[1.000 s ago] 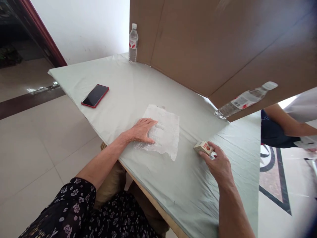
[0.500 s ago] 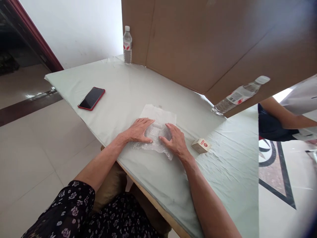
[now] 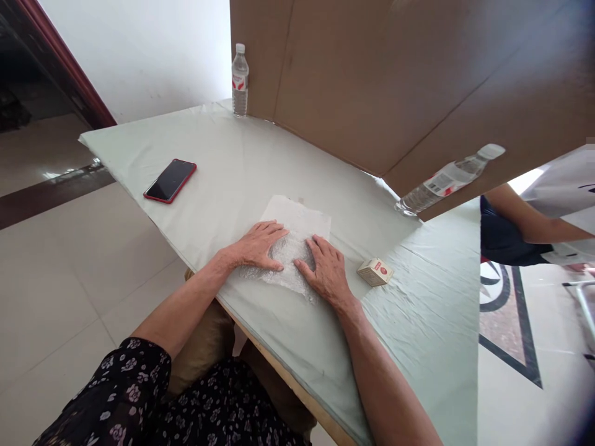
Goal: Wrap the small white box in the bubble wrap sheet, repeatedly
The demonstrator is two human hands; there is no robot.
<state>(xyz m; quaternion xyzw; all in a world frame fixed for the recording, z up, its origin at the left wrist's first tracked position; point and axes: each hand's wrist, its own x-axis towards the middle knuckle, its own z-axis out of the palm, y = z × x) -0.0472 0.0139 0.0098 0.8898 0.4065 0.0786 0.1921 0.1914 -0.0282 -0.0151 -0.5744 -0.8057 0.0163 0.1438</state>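
Observation:
A sheet of clear bubble wrap (image 3: 292, 244) lies on the pale green cloth-covered table (image 3: 242, 167). My left hand (image 3: 258, 246) rests flat on its left part, fingers stretched out. On its right part my right hand (image 3: 325, 269) lies flat too, fingers spread. Both hands hold nothing. A small beige box with a red mark (image 3: 375, 271) sits on the table just right of my right hand, apart from it.
A red-cased phone (image 3: 170, 180) lies at the far left of the table. One water bottle (image 3: 240, 81) stands at the back; another (image 3: 446, 179) leans against a big cardboard sheet (image 3: 400, 80). Another person's arm (image 3: 530, 226) shows at the right.
My right hand let go of the small box and came left onto the bubble wrap. It then slid slightly closer to my left hand. The box stays on the table.

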